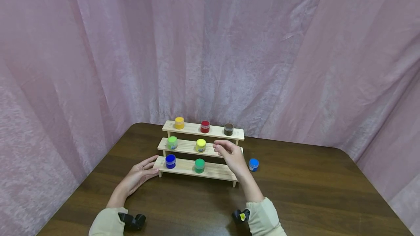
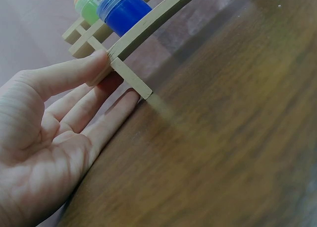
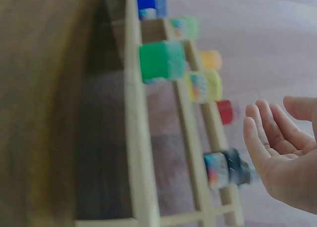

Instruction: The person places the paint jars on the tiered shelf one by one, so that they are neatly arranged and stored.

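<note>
A three-tier wooden display rack (image 1: 210,170) carries small paint jars. My left hand (image 1: 139,177) holds the rack's left end, its thumb (image 2: 91,68) at the lowest board and its other fingers beneath and beside it. Over the middle tier's right part is my right hand (image 1: 231,156), fingers extended and nothing in them. In the right wrist view that hand (image 3: 287,142) is beside a dark jar (image 3: 216,170) on the middle tier, which my hand hides in the head view. The yellow jar (image 1: 201,145) stands left of my right fingertips.
Dark blue (image 1: 170,161) and green (image 1: 199,165) jars stand on the lowest tier. A light green jar (image 1: 172,142) is on the middle one. Orange-yellow (image 1: 179,122), red (image 1: 205,126) and brown (image 1: 228,129) jars line the top. Right of the rack, a blue jar (image 1: 253,164) sits on the table.
</note>
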`<state>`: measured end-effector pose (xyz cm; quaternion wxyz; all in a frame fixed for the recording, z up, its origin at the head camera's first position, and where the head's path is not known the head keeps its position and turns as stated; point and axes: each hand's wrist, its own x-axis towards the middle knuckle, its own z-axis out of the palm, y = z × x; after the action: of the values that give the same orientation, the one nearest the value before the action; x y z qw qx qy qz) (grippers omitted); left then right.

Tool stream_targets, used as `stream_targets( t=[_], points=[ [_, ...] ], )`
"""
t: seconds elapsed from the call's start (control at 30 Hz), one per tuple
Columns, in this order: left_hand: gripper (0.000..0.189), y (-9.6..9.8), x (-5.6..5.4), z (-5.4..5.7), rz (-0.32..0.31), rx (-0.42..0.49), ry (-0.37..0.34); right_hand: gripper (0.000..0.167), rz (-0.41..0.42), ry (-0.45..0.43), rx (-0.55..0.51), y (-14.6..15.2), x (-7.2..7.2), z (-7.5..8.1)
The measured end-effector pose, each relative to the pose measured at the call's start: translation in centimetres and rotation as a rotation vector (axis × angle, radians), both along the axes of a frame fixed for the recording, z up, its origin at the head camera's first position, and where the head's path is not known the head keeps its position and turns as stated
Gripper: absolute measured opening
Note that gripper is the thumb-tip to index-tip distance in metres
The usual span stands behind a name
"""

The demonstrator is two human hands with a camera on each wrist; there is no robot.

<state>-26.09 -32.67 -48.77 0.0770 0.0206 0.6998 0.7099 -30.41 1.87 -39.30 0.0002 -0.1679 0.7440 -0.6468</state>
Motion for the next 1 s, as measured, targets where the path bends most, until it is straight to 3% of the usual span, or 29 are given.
stream_targets(
  t=[0.23, 0.43, 0.63, 1.0],
  points=[
    [0.077, 0.0, 0.0, 0.0, -0.006, -0.005, 0.004, 0.031, -0.093, 0.034, -0.094, 2.6, -0.4, 1.7],
    [0.076, 0.0, 0.0, -0.1, 0.000, -0.011, -0.001, 0.030, -0.161, 0.034, -0.146, 4.8, -1.1, 2.1],
    [0.076, 0.0, 0.0, -0.1, -0.004, -0.009, -0.003, 0.031, -0.228, -0.015, -0.204, 6.8, -2.0, 1.9],
    [0.076, 0.1, 0.1, 0.2, 0.015, 0.001, -0.022, 0.036, -0.285, -0.115, -0.204, 9.5, -3.3, 0.5]
  ],
)
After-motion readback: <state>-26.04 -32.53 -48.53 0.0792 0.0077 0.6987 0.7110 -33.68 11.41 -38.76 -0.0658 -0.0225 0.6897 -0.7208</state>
